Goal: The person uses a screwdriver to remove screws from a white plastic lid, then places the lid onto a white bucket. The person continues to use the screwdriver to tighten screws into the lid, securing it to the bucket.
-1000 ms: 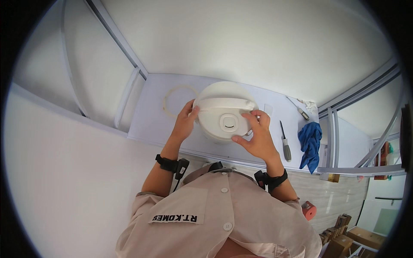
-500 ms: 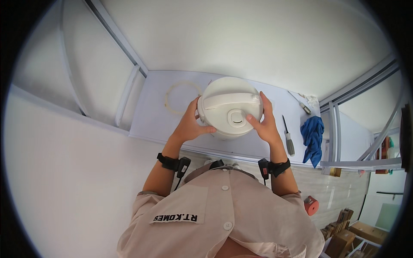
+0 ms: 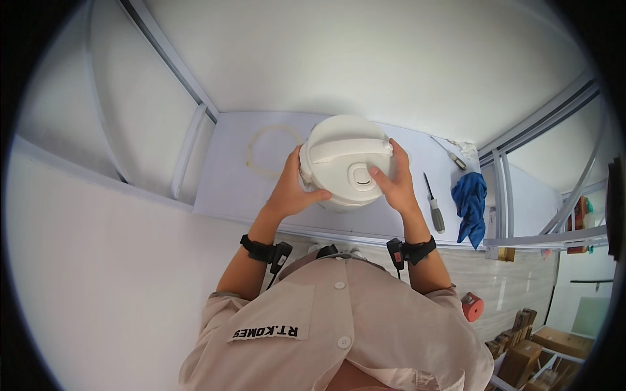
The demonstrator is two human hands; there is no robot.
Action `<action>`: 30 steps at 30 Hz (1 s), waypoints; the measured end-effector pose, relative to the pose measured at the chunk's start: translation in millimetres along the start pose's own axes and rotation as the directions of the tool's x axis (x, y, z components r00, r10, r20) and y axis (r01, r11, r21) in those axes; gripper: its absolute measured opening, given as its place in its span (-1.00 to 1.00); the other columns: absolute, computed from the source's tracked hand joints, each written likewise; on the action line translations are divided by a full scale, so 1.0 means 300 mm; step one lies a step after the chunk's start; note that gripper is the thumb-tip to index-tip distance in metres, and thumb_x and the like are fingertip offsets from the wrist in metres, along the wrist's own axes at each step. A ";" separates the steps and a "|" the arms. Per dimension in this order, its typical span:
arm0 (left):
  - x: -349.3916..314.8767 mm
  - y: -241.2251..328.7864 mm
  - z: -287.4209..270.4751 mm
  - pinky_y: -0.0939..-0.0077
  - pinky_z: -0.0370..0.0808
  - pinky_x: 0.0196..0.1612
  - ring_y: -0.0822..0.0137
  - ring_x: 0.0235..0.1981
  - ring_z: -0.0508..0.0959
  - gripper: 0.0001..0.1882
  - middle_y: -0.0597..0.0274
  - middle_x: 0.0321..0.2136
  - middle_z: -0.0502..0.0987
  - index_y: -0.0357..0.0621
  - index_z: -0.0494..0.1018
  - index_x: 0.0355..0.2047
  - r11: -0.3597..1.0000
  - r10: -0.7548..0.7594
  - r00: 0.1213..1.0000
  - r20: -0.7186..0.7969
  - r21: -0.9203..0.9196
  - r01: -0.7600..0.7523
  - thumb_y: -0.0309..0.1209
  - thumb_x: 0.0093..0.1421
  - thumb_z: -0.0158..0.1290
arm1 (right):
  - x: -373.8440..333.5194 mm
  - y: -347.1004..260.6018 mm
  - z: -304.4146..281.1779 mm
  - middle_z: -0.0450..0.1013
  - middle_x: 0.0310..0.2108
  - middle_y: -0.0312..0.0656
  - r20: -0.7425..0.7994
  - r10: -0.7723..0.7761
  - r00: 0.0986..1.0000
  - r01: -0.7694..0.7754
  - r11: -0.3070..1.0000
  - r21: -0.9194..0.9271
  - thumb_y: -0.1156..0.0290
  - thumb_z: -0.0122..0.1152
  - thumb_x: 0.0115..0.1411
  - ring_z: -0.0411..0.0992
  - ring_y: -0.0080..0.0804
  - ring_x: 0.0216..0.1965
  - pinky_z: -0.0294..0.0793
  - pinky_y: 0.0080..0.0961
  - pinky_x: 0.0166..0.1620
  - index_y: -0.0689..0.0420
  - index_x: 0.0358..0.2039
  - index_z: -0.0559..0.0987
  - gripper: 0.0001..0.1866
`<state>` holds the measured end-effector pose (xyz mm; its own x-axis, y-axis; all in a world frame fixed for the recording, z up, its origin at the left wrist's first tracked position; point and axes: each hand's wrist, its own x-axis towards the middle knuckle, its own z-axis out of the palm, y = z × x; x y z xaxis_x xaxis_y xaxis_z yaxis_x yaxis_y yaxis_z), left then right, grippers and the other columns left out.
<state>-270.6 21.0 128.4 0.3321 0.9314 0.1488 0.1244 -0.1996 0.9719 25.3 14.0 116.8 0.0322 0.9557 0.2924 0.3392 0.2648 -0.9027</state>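
A white round rice cooker (image 3: 332, 171), with a broad handle across its lid and a rounded button near the front, is between my two hands over the table. My left hand (image 3: 291, 186) is closed on its left side, thumb along the near edge and fingers mostly hidden behind. My right hand (image 3: 399, 184) grips the opposite side, its thumb resting on the lid beside the button. Whether the cooker's base touches the table, I cannot tell. Just to the right lies a screwdriver (image 3: 436, 212) with a grey handle, shaft pointing away from me.
A second screwdriver (image 3: 455, 158) lies farther back, near some crumpled white material (image 3: 465, 148). The blue cloth (image 3: 470, 205) hangs slightly past the table's right front edge. A pale yellow ring (image 3: 250, 151) lies at left. Metal frames border the table (image 3: 225, 189); a red roll (image 3: 473, 307) and cardboard boxes (image 3: 521, 362) are lower right.
The view has shifted slightly, moving the tabletop things a little to the left in the picture. Both hands keep the same hold on the rice cooker.
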 end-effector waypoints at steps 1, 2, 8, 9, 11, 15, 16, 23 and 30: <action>0.003 0.003 -0.006 0.04 0.22 0.52 0.01 0.47 0.25 0.38 -0.01 0.40 0.25 -0.17 0.01 0.53 0.996 0.015 1.000 0.010 0.084 -0.016 -0.14 -0.17 0.65 | -0.004 0.014 0.002 0.19 0.42 0.16 -0.015 -0.004 1.000 0.004 1.000 0.021 0.11 0.49 0.26 0.20 0.06 0.43 0.21 -0.09 0.46 0.34 0.47 0.20 -0.03; 0.006 0.005 -0.010 0.03 0.22 0.52 0.01 0.47 0.24 0.38 -0.01 0.40 0.25 -0.17 0.02 0.53 0.985 0.031 0.999 0.021 0.166 -0.034 -0.15 -0.18 0.65 | -0.008 0.027 0.001 0.19 0.42 0.15 -0.021 -0.020 1.000 0.020 1.000 0.007 0.13 0.49 0.26 0.20 0.05 0.42 0.21 -0.09 0.46 0.31 0.47 0.21 -0.05; 0.008 -0.019 0.001 0.04 0.25 0.50 -0.01 0.46 0.27 0.39 -0.04 0.39 0.27 -0.19 0.03 0.52 0.999 0.026 1.000 0.005 -0.019 -0.026 -0.17 -0.21 0.67 | -0.004 0.037 -0.006 0.21 0.41 0.06 -0.027 -0.030 0.999 0.031 0.998 0.056 0.23 0.47 0.29 0.23 -0.01 0.41 0.26 -0.12 0.44 0.20 0.45 0.27 -0.17; 0.009 -0.016 0.002 0.04 0.26 0.50 -0.01 0.45 0.27 0.39 -0.05 0.38 0.28 -0.19 0.04 0.51 0.999 0.033 0.999 0.003 -0.007 -0.033 -0.17 -0.22 0.67 | -0.001 0.034 -0.008 0.21 0.41 0.05 -0.023 -0.018 1.000 0.020 0.995 0.095 0.25 0.46 0.30 0.23 -0.03 0.41 0.27 -0.13 0.44 0.19 0.45 0.28 -0.19; 0.011 -0.012 -0.001 0.05 0.27 0.49 -0.02 0.44 0.29 0.38 -0.05 0.38 0.29 -0.21 0.05 0.51 0.999 0.047 0.999 -0.003 0.016 -0.047 -0.18 -0.22 0.67 | -0.002 0.025 -0.013 0.22 0.41 0.02 -0.009 0.022 1.000 -0.020 0.985 0.174 0.28 0.45 0.31 0.23 -0.06 0.41 0.28 -0.15 0.43 0.15 0.45 0.30 -0.22; 0.020 0.049 -0.014 0.07 0.28 0.48 -0.02 0.44 0.30 0.38 -0.06 0.38 0.30 -0.23 0.08 0.49 0.974 0.095 0.995 -0.022 0.207 -0.089 -0.20 -0.25 0.68 | 0.007 0.002 -0.021 0.22 0.41 -0.03 -0.001 0.047 0.999 -0.045 0.967 0.249 0.33 0.42 0.32 0.24 -0.11 0.41 0.28 -0.19 0.43 0.11 0.45 0.33 -0.26; 0.021 0.043 -0.017 0.07 0.29 0.48 -0.02 0.43 0.31 0.38 -0.06 0.38 0.30 -0.23 0.09 0.49 0.971 0.106 0.994 -0.029 0.217 -0.097 -0.20 -0.26 0.68 | 0.011 0.008 -0.023 0.22 0.41 -0.05 -0.007 0.031 0.999 -0.029 0.968 0.250 0.35 0.41 0.32 0.24 -0.12 0.41 0.28 -0.20 0.43 0.10 0.45 0.34 -0.27; 0.033 0.087 -0.001 0.05 0.31 0.46 -0.03 0.41 0.34 0.37 -0.06 0.37 0.33 -0.24 0.09 0.48 0.983 0.118 0.993 -0.025 0.146 -0.113 -0.21 -0.27 0.68 | 0.029 -0.034 -0.067 0.20 0.43 -0.08 -0.067 -0.113 0.991 0.127 0.954 0.273 0.40 0.35 0.34 0.22 -0.14 0.43 0.27 -0.21 0.44 0.10 0.47 0.33 -0.29; 0.032 0.244 0.094 0.02 0.33 0.43 -0.14 0.38 0.37 0.32 -0.16 0.35 0.35 -0.28 0.09 0.49 0.886 0.202 0.975 0.091 0.408 -0.221 -0.21 -0.19 0.64 | -0.050 -0.049 -0.178 0.26 0.40 -0.04 -0.036 0.022 0.999 -0.008 0.932 0.363 0.29 0.28 0.39 0.20 -0.16 0.44 0.20 -0.20 0.46 0.15 0.50 0.26 -0.27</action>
<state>-232.1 6.8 195.7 0.4338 0.8405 0.3245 0.4182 -0.5069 0.7538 70.0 -10.9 142.7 0.0735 0.9562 0.2832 -0.0256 0.2857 -0.9580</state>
